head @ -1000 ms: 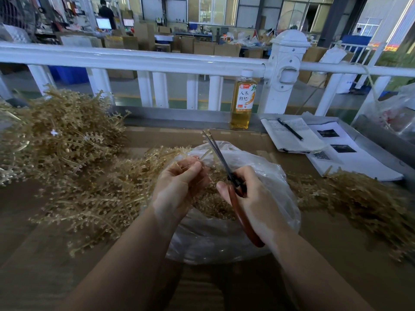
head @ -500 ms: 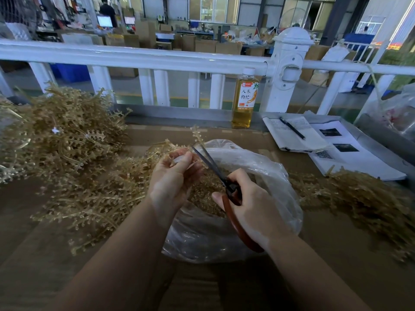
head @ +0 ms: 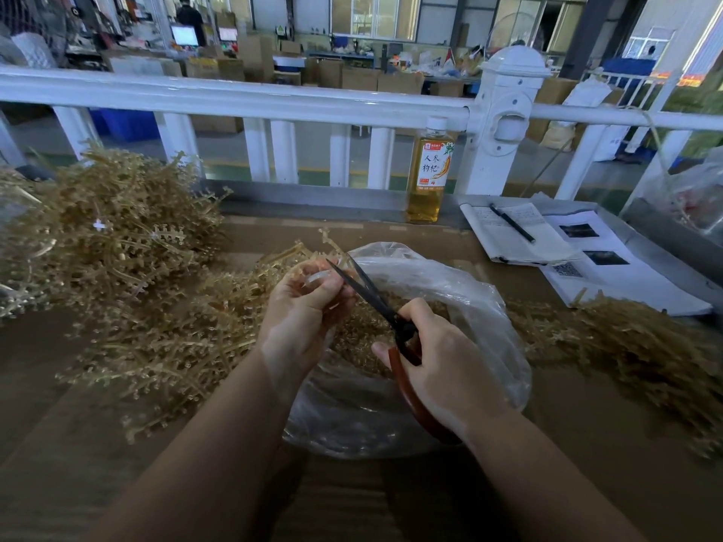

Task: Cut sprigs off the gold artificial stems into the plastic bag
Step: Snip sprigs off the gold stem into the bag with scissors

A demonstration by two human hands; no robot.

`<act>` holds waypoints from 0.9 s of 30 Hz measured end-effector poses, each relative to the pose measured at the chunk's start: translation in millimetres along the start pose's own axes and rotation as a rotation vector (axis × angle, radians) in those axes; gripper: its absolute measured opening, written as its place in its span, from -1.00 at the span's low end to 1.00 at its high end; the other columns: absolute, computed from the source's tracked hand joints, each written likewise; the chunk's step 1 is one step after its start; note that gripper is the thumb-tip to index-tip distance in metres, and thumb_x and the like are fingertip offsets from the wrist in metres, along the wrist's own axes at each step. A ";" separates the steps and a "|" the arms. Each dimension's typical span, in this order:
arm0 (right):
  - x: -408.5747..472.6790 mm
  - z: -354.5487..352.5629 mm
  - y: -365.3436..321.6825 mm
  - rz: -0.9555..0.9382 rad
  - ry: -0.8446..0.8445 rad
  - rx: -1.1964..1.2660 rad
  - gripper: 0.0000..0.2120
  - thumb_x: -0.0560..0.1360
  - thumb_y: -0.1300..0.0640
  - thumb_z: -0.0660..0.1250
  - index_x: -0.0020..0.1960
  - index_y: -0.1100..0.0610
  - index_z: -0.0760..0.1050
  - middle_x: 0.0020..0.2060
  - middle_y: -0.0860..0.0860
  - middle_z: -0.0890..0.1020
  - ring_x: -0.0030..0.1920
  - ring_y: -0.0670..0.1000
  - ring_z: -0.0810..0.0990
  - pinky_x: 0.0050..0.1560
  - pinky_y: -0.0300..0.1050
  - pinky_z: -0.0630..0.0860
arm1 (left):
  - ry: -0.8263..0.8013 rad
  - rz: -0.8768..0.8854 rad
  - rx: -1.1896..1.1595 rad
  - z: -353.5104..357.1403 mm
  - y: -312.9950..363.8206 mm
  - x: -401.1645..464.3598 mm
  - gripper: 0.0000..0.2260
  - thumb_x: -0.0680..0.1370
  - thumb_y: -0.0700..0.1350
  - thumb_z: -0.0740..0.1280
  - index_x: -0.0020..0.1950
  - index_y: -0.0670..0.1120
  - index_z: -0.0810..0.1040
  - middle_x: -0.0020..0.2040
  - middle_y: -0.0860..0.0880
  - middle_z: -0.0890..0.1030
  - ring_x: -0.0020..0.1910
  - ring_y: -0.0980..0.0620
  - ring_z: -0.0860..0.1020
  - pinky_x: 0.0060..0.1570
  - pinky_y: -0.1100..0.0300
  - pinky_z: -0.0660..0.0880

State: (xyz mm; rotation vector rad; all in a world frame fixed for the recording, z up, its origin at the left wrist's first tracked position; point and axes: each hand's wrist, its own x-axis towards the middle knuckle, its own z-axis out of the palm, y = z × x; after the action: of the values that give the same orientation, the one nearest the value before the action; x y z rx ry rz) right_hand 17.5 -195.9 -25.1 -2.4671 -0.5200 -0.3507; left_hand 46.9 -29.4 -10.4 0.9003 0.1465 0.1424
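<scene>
Gold artificial stems lie heaped at the far left of a brown table, spilling toward the middle. Next comes the left hand, raised over the near-left rim of a clear plastic bag, its fingers curled round a single pale gold sprig whose tip sticks up behind the hand. Scissors with dark blades and reddish handles reach up-left from the right hand, which grips the handles; the blade tips touch the sprig at the left fingers. Cut gold pieces fill the bag. Behind it an amber drink bottle stands by a white railing. Further right lie papers with a black pen, then a second gold pile.
</scene>
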 end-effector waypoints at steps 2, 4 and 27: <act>0.2 0.0 -0.2 -0.021 0.017 -0.020 -0.72 0.48 -0.17 0.34 0.01 -0.05 0.33 -0.23 -0.14 0.50 -0.19 -0.13 0.49 -0.23 -0.33 0.37 | -0.007 0.008 -0.006 -0.1 -0.1 -0.3 -0.83 0.52 -0.36 0.27 -0.19 -0.13 0.48 -0.37 -0.06 0.62 -0.42 0.10 0.59 -0.34 0.26 0.59; 0.2 -0.5 -0.5 -0.040 0.026 -0.029 -0.71 0.48 -0.16 0.34 0.02 -0.03 0.34 -0.23 -0.12 0.53 -0.19 -0.11 0.51 -0.19 -0.25 0.44 | -0.004 0.004 -0.020 -0.6 -0.4 0.1 -0.82 0.52 -0.36 0.27 -0.20 -0.11 0.48 -0.36 -0.07 0.62 -0.41 0.10 0.59 -0.33 0.25 0.59; -1.0 -6.3 -1.3 0.069 0.058 0.120 -0.72 0.45 -0.17 0.37 -0.08 -0.05 0.35 -0.39 -0.18 0.48 -0.35 -0.24 0.50 -0.30 -0.48 0.37 | -0.114 -0.123 -0.090 1.6 3.6 -3.6 -0.74 0.46 -0.46 0.11 0.00 -0.28 0.53 -0.13 -0.18 0.54 -0.16 -0.05 0.53 -0.07 0.14 0.54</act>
State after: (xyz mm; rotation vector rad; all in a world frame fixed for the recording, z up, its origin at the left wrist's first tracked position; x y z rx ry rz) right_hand 15.2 -198.9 -19.7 -2.3457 -0.4182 -0.3516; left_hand 43.4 -29.1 -6.3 0.8057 0.0887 -0.0168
